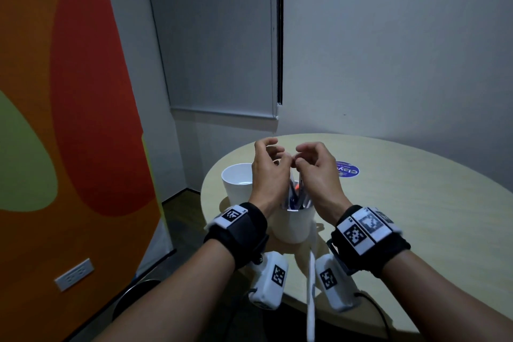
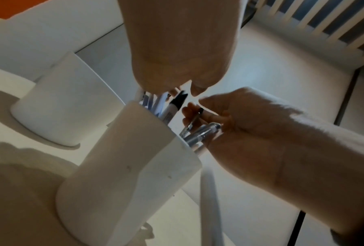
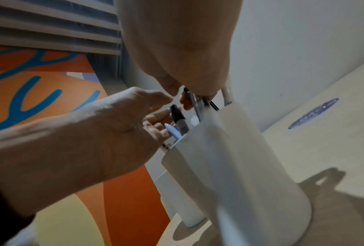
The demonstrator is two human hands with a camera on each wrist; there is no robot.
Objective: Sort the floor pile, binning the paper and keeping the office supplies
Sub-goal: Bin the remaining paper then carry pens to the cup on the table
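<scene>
Bare forearms. Each wrist wears a black strap [image 1: 242, 228] with white square-coded tags; a white camera box [image 1: 268, 282] bearing 1 coded tag hangs beneath, a black cable [image 1: 373, 304] trailing.

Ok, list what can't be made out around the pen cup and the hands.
- Pen cup contents, head view: both hands cover the pen tops.
- Left hand grip: fingers hidden behind the hand's back; the wrist views are blurred.
- Second cup: its bottom is too dim to tell.
- Floor pile, bin: out of frame in all views.
</scene>
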